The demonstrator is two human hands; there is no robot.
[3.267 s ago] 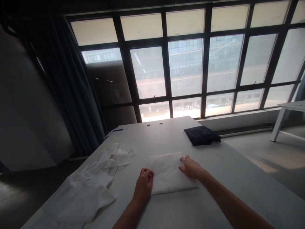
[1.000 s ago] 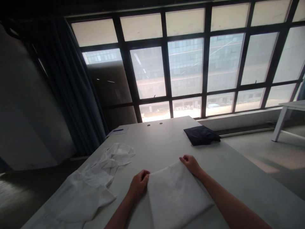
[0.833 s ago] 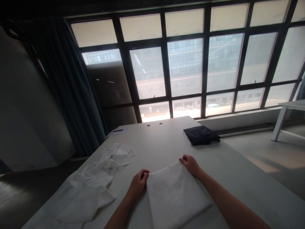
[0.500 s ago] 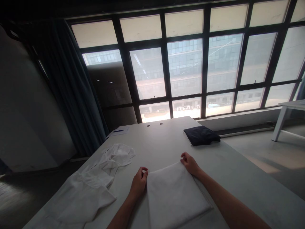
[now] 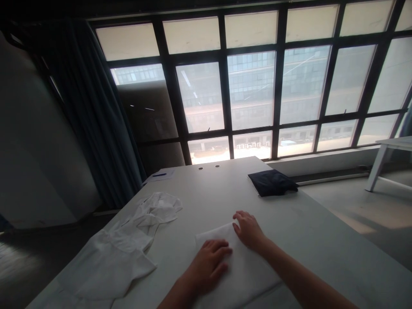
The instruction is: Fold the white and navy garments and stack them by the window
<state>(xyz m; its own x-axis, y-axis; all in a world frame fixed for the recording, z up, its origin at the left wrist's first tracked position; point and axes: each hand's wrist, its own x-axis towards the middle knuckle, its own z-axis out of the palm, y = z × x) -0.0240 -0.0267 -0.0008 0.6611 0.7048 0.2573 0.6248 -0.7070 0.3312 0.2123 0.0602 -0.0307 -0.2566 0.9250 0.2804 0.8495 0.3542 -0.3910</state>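
Observation:
A folded white cloth (image 5: 249, 274) lies flat on the white table in front of me. My left hand (image 5: 210, 264) rests over its left part, palm down and fingers apart, slightly blurred by motion. At the cloth's far right edge, my right hand (image 5: 248, 229) lies with its fingers spread and thumb apart. Neither hand grips the cloth. To the left, a crumpled white garment (image 5: 119, 262) spreads along the table's left side.
A folded dark cloth (image 5: 273, 182) lies near the right edge of the white table (image 5: 199, 193). Paper with a pen (image 5: 159, 174) is at the far left corner. Beyond are windows and a dark curtain (image 5: 96, 116); another white table (image 5: 380, 161) stands right.
My left hand has moved from the cloth's left edge onto its top and opened. My right hand has shifted slightly left and down at the far corner, its fingers now spread.

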